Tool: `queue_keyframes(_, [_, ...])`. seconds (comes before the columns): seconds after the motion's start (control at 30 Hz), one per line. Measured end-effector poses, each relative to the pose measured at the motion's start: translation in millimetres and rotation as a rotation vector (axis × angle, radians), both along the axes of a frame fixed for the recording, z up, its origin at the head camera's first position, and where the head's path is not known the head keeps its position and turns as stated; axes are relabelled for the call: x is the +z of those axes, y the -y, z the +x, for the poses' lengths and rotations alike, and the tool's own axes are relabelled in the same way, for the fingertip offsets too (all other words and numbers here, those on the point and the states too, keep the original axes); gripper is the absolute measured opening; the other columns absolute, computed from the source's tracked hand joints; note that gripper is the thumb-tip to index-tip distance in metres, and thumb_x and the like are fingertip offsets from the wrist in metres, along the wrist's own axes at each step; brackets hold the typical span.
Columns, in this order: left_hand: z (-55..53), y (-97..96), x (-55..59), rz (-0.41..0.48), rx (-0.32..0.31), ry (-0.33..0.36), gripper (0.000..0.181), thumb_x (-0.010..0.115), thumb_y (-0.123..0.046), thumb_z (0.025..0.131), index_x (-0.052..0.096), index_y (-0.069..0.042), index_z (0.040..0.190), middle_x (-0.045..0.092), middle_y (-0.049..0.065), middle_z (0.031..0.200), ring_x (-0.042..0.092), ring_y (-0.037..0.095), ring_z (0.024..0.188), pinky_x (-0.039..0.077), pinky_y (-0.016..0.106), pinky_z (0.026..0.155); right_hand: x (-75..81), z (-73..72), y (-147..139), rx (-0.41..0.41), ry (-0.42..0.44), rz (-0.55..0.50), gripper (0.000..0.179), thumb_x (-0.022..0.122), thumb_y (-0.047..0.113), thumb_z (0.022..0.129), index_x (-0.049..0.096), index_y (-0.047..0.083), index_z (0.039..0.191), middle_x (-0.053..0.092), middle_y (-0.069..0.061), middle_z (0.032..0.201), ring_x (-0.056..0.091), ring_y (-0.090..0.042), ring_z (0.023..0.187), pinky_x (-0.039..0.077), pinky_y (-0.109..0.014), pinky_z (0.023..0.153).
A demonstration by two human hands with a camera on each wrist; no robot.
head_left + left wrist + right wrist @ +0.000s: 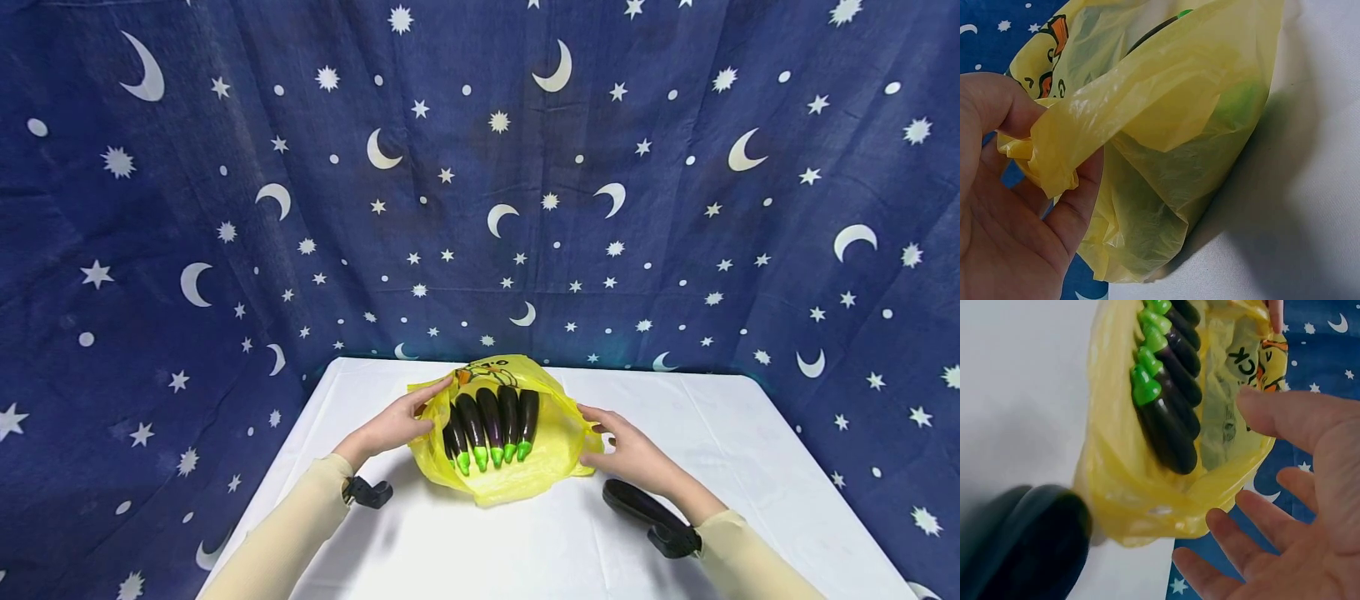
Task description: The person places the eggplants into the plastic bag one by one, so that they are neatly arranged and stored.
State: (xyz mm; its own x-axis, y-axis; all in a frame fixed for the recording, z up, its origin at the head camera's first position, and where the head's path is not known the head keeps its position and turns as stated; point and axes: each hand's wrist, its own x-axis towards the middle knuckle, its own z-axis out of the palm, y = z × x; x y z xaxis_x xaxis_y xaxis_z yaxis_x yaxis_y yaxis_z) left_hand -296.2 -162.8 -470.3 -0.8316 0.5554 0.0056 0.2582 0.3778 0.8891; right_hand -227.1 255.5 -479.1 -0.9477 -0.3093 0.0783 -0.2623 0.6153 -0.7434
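A yellow plastic bag [498,493] lies on its side with its wide mouth toward me. Several dark purple eggplants [491,421] with bright green caps lie side by side inside it. My left hand [390,427] is at the left of the mouth; in the left wrist view its thumb and fingers pinch the bunched edge of the bag [1054,150]. My right hand [633,454] is spread at the right side of the mouth, with nothing gripped, as the right wrist view shows its parted fingers [1229,534] beside the bag's rim.
Another dark eggplant [633,500] lies on the table under my right wrist, outside the bag. A white cloth covers the table [465,558]. Behind and around it hangs a dark blue curtain [525,250] with moons and stars. Black wrist cameras [371,492] sit at both cuffs.
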Motion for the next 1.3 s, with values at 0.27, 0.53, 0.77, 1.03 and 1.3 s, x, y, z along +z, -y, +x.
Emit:
queue_keyframes(0.27, [0.2,-0.2,1.2,-0.003,0.004,0.002,0.082,0.057,0.003,0.09,0.032,-0.027,0.162,0.024,0.001,0.168,0.033,0.021,0.146,0.037,0.04,0.108,-6.3,6.4,-12.5,0.003,0.056,0.087,0.083,0.084,0.03,0.084,0.044,0.017,0.156,0.049,-0.01,0.151,0.048,-0.037,0.133,0.043,-0.061,0.102])
queue_keyframes(0.53, [-2.0,-0.1,-0.7,0.003,0.009,0.004,0.082,0.057,0.003,0.09,0.033,-0.03,0.162,0.026,0.0,0.167,0.035,0.02,0.145,0.038,0.04,0.107,-11.6,11.3,-23.3,0.011,0.063,0.139,0.084,0.085,0.033,0.083,0.045,0.018,0.156,0.049,-0.011,0.151,0.049,-0.038,0.133,0.042,-0.062,0.102])
queue_keyframes(0.77, [-1.8,0.3,-1.0,-0.011,0.014,-0.002,0.082,0.057,0.002,0.09,0.033,-0.031,0.162,0.027,-0.001,0.167,0.039,0.02,0.141,0.04,0.036,0.103,-14.3,14.9,-32.3,0.015,0.081,0.171,0.087,0.086,0.033,0.082,0.044,0.018,0.157,0.049,-0.012,0.151,0.049,-0.037,0.133,0.042,-0.06,0.103])
queue_keyframes(1.03, [-1.8,0.5,-1.3,-0.006,0.006,0.01,0.082,0.057,0.002,0.091,0.032,-0.029,0.162,0.024,-0.001,0.168,0.034,0.022,0.145,0.039,0.039,0.107,-16.1,17.8,-43.5,0.033,0.124,0.192,0.089,0.087,0.034,0.081,0.044,0.019,0.157,0.047,-0.014,0.151,0.049,-0.041,0.133,0.045,-0.061,0.1])
queue_keyframes(1.3, [-3.4,0.9,-4.1,0.0,-0.001,0.008,0.083,0.057,0.003,0.091,0.031,-0.03,0.162,0.021,-0.002,0.168,0.032,0.022,0.146,0.037,0.042,0.11,-15.5,23.0,-49.2,0.036,0.19,0.241,0.088,0.09,0.029,0.075,0.05,0.02,0.154,0.049,-0.015,0.149,0.046,-0.043,0.136,0.038,-0.067,0.104])
